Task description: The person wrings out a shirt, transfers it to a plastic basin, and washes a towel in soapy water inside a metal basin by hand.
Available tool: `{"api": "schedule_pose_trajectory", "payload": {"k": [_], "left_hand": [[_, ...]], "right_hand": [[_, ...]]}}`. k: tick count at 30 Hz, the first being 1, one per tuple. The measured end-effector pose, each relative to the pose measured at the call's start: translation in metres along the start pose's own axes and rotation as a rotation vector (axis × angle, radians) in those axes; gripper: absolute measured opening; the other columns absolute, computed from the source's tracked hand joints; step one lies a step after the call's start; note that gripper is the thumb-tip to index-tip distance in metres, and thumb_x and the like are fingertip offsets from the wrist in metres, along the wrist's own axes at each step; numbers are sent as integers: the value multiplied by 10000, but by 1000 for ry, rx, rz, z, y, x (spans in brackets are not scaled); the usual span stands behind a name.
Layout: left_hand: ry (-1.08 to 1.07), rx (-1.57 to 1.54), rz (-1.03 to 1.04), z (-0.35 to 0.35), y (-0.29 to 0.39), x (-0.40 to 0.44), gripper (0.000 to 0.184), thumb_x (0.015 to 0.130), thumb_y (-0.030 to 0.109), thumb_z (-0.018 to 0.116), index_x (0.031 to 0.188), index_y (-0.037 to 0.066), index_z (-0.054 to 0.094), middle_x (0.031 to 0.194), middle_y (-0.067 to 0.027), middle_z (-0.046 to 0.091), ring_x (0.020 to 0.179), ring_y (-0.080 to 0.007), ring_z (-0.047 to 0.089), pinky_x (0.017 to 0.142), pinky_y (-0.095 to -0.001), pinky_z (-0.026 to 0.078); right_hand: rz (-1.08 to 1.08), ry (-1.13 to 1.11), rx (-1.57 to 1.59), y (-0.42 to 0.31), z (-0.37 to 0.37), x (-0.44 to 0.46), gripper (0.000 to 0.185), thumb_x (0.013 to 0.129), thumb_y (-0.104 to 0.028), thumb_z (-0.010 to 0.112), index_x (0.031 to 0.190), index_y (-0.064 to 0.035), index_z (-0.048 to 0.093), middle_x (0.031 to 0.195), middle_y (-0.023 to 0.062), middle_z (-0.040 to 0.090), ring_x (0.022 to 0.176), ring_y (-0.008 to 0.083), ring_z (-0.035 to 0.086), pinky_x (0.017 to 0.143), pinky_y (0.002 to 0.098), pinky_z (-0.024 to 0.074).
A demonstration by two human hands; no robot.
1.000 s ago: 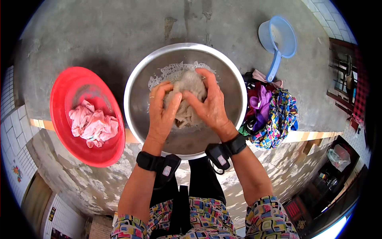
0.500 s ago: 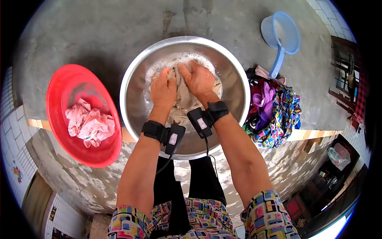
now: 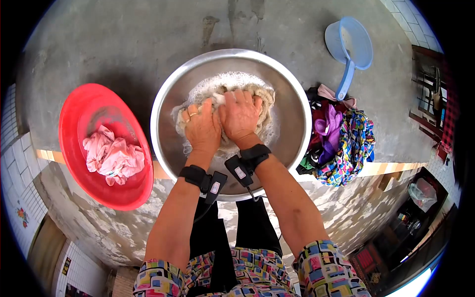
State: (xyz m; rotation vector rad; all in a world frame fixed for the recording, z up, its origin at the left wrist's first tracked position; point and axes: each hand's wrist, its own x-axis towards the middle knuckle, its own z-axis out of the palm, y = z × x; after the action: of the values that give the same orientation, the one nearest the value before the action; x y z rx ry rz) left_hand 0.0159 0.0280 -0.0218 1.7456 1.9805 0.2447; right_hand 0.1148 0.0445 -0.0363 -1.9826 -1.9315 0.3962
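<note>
From here I see both hands, left (image 3: 203, 129) and right (image 3: 241, 115), side by side, backs up, pressing down on the beige cloth (image 3: 266, 101); I can't tell whether the fingers grip it. The cloth lies inside the steel basin (image 3: 291, 123), with suds (image 3: 230, 79) along its far side. Left of the basin, a red tub (image 3: 71, 121) holds pink cloth (image 3: 115, 154); to the right, clothes (image 3: 346, 141) sit heaped at the edge of the desk (image 3: 138, 39).
</note>
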Motion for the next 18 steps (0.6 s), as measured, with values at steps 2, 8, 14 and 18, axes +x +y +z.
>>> {"api": "schedule_pose_trajectory", "payload": {"k": [2, 8, 14, 18], "left_hand": [[14, 52, 12, 4, -8, 8, 231, 792, 211, 548, 1015, 150, 540, 1016, -153, 489, 923, -360, 451, 800, -456, 385], [-142, -959, -70, -44, 11, 5, 245, 792, 215, 595, 989, 75, 552, 977, -120, 558, 978, -308, 478, 863, -359, 372], [137, -295, 52, -14, -2, -23, 534, 761, 287, 631, 1239, 137, 448, 1244, -149, 391, 1143, -369, 355, 943, -446, 300], [23, 127, 115, 4, 8, -8, 413, 775, 258, 578, 1174, 174, 510, 1151, -155, 426, 1081, -350, 387, 867, -439, 348]], "right_hand": [[-19, -151, -15, 1, -1, 17, 185, 748, -241, 554, 869, -106, 592, 833, 64, 566, 855, 249, 519, 808, 425, 309], [26, -85, 568, 4, -73, 16, 130, 755, -163, 582, 665, -76, 546, 586, 53, 530, 621, 241, 538, 686, 346, 362], [-84, -38, 319, 24, -81, -28, 234, 769, -201, 581, 984, -108, 577, 1053, 143, 529, 969, 301, 494, 843, 396, 356], [74, -69, -153, 19, -12, -26, 384, 808, -302, 531, 1142, -117, 489, 1178, 161, 451, 1088, 336, 409, 902, 422, 326]]}}
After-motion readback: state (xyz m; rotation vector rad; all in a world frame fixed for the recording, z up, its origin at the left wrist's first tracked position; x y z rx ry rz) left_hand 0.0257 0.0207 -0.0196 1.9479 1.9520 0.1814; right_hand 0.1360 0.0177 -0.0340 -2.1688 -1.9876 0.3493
